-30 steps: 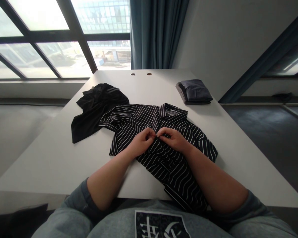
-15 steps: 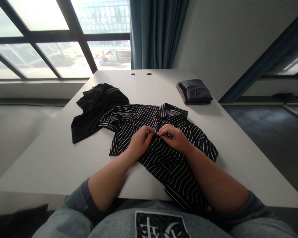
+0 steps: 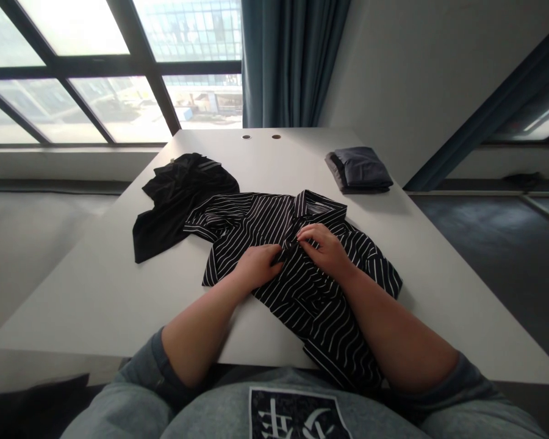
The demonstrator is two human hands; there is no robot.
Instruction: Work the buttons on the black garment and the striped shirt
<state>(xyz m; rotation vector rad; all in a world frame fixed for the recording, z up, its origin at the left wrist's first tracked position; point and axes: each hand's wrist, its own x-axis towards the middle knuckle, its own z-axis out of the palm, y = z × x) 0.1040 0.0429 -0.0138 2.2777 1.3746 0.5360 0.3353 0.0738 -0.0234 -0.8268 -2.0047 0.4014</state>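
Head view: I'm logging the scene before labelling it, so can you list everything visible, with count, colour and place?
striped shirt: one, black with white stripes, spread on the table's middle, hem over the near edge
black garment: one, crumpled, far left, touching the shirt's sleeve
folded clothes: one stack, dark blue-grey, far right
table: one, white, two round holes at the far end
curtain: one, teal, behind the table
window: dark-framed, back left
left hand: on the shirt front, fingers pinching fabric
right hand: on the shirt front below the collar, pinching the fabric

Black shirt point(image 3: 302, 286) with white stripes, plain black garment point(image 3: 178, 195), white table point(image 3: 96, 292), teal curtain point(image 3: 288, 61).
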